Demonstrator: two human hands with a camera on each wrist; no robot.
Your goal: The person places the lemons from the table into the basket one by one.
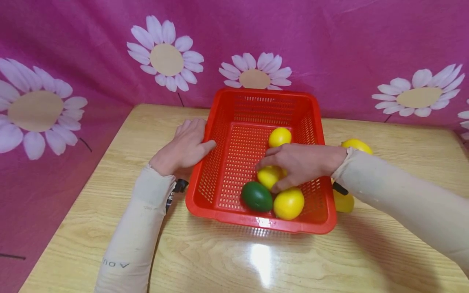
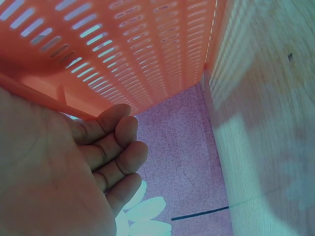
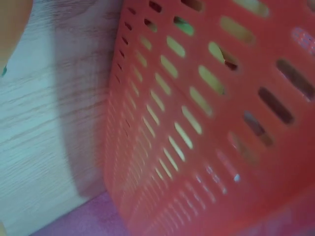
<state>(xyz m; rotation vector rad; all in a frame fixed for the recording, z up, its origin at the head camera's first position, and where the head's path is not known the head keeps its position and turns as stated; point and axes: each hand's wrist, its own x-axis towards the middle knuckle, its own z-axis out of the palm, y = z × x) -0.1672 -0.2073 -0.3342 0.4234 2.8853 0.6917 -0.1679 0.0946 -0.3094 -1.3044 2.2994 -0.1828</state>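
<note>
Item: red slotted basket (image 1: 256, 110), at the table's (image 1: 110, 228) far edge, centre.
Contents: four fruits — one yellow lemon (image 1: 280, 136) toward the far right wall; another lemon (image 1: 268, 177), a green fruit (image 1: 257, 196) and a third lemon (image 1: 289, 203) grouped at the near right corner.
Outside, just beside the basket's right wall: two more yellow fruits (image 1: 356, 145), partly hidden.
Left hand (image 1: 183, 146): flat, fingers straight, steadying the basket's left wall.
Right hand (image 1: 298, 165): inside the basket, fingers curled round the middle lemon.
Step, as judged: a lemon being handled within the basket. Next move called for a secure hold clearing neighbouring fruit.
</note>
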